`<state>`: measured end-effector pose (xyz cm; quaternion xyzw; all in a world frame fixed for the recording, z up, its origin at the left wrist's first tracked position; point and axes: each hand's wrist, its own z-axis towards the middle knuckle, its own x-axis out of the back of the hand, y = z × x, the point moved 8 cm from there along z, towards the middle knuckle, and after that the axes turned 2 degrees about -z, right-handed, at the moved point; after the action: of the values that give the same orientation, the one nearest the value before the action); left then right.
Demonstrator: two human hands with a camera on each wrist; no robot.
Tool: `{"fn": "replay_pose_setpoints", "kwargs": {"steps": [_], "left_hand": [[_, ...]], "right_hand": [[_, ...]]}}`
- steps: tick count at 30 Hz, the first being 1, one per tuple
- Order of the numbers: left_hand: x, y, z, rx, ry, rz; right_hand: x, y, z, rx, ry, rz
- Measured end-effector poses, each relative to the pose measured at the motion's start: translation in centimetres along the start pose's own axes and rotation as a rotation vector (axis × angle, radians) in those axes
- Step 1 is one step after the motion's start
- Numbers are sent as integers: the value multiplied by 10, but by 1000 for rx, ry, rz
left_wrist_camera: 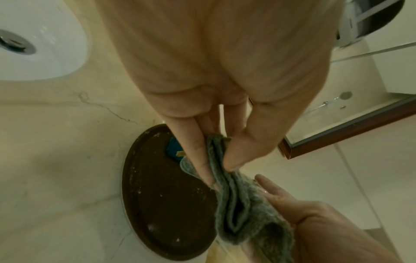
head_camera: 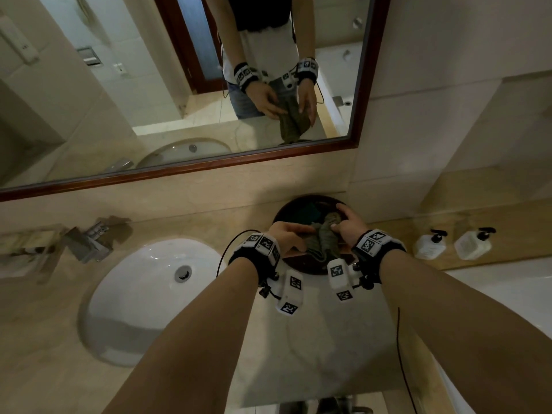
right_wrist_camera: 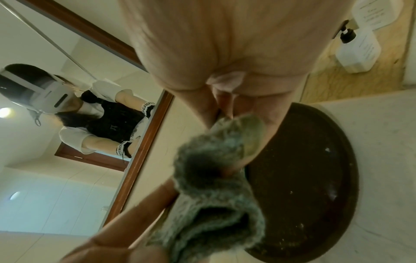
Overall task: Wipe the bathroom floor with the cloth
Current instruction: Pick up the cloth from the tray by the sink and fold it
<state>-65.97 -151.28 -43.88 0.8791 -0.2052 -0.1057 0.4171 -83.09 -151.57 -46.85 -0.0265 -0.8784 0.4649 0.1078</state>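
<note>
A grey-green fluffy cloth hangs bunched between both hands over a dark round tray on the marble counter. My left hand pinches its near end between thumb and fingers, plain in the left wrist view, where the cloth droops from the left hand. My right hand curls round the far end. In the right wrist view the cloth fills the middle below the right hand, above the tray. The floor is out of sight.
A white sink and chrome faucet lie to the left. A framed mirror covers the wall ahead. Two pump bottles stand on a ledge at right. A blue item lies on the tray.
</note>
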Motion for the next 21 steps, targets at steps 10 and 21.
{"fn": "replay_pose_setpoints", "kwargs": {"steps": [10,21], "left_hand": [[15,1,9,-55,228,169],[107,14,-13,-150,694,120]], "right_hand": [[-11,-10,-20,-1,-118,-99],[56,-7,-11,-54,193,-160]]}}
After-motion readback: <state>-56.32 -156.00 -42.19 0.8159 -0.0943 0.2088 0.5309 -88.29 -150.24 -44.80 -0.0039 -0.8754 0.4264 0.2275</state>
